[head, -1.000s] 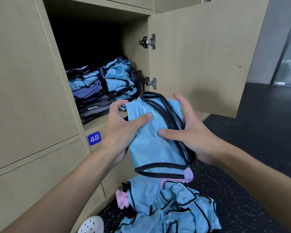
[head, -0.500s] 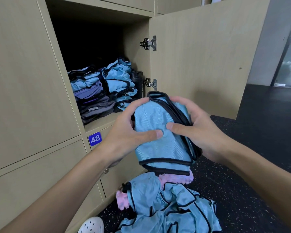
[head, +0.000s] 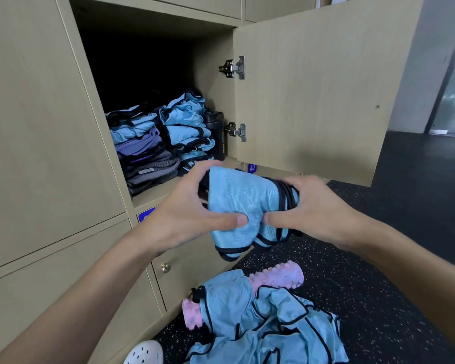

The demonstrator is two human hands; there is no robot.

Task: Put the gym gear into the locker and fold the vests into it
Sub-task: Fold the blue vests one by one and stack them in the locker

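Folded light-blue black-trimmed mesh vest (head: 243,198), upright a second ago, now lies crosswise and compact between our left hand (head: 184,219) and right hand (head: 318,208), both curled tightly round it, just before the shelf edge of the open beige wooden locker (head: 153,197); we judge stowing comes next.

The locker's shelf (head: 163,188) carries a stack of mixed folded clothes (head: 142,151), a stack of folded blue vests (head: 187,127) and a black bottle (head: 217,135) against the locker's right wall. Below the locker, the dark speckled floor (head: 378,271) bears a pink foam roller (head: 276,277), a heap of loose blue vests (head: 260,327) partly over it, and a white shoe (head: 145,353).
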